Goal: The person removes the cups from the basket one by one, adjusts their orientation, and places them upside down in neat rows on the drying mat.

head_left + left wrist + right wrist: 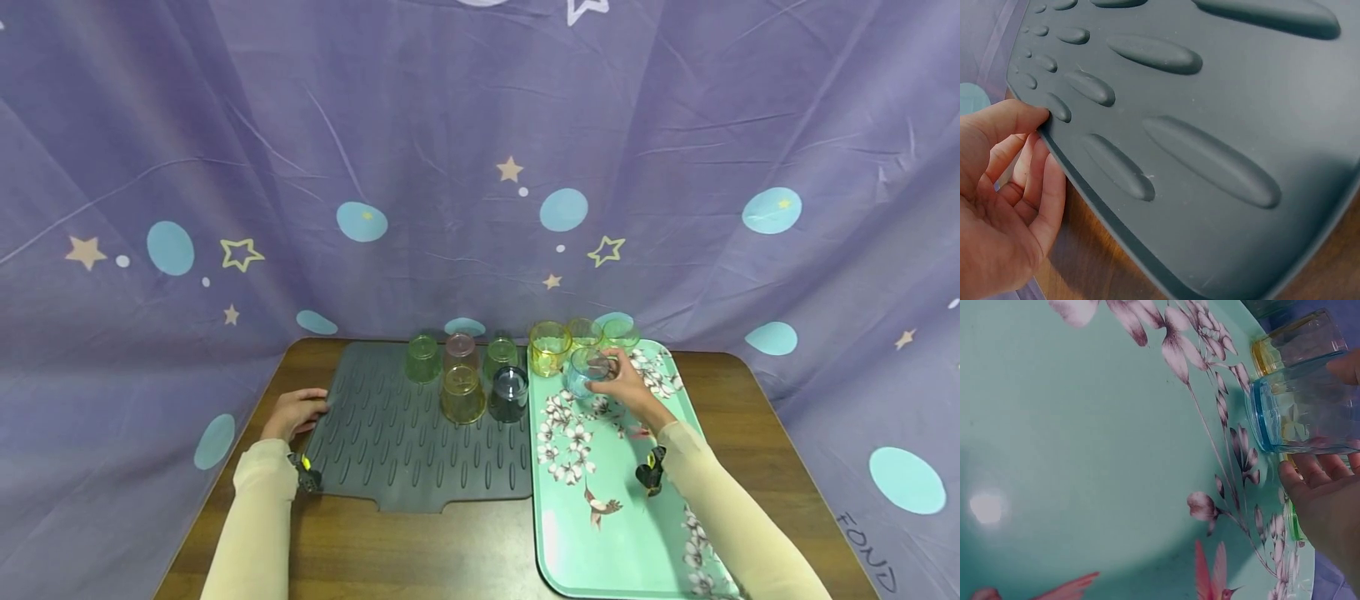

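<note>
The right hand [630, 388] is gripping 1 translucent blue glass [579, 375]; the left hand [293, 412] is pinching the mat [390, 450] at 9 o'clock.

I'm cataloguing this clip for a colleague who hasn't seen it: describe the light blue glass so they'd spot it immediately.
Start with the mint-green flowered tray on the right, and go to its far end. In front of three yellow and green glasses is the light blue glass, gripped by the right hand. It is the only blue one there.
</note>
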Demonstrator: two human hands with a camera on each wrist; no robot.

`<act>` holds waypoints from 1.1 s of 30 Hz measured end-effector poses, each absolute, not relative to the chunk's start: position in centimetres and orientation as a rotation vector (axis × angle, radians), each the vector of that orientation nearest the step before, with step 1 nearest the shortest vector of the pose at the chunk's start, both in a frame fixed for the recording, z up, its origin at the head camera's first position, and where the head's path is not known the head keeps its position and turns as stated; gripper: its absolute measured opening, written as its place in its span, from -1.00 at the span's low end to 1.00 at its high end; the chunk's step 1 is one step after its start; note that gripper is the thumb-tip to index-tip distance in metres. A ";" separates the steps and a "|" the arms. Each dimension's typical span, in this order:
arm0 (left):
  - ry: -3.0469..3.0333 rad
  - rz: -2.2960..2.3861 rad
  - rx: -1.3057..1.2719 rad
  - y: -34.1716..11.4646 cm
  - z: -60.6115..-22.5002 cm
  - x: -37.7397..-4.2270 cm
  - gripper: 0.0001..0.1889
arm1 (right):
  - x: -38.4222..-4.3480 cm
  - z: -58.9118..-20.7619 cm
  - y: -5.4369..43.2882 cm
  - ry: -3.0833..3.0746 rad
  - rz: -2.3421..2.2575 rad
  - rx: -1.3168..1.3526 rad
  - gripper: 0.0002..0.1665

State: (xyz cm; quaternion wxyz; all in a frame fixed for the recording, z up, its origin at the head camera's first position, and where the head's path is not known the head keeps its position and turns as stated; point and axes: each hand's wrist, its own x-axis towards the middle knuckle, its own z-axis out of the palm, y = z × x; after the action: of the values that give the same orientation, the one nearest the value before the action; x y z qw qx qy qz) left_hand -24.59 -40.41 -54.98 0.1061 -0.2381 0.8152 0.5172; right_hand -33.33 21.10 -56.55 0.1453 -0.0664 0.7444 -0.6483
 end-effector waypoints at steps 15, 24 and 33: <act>2.413 1.515 -0.706 -40.3 -55.0 -24.3 -0.49 | -32.6 -54.2 19.8 1.918 -2.148 -0.113 -0.29; 2.401 1.519 -0.712 -40.6 -55.5 -24.4 -0.49 | -32.0 -52.2 18.6 1.717 -2.265 -0.246 -0.48; 2.387 1.530 -0.699 -40.7 -55.4 -24.6 -0.49 | -32.0 -49.3 16.3 1.814 -2.201 -0.470 -0.53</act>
State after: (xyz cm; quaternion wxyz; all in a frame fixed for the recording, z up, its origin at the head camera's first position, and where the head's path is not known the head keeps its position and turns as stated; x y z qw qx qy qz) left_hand -24.65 -40.73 -55.37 0.1104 -0.2380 0.8124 0.5208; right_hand -32.03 16.31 -49.28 0.1250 -0.1613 0.6226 -0.7554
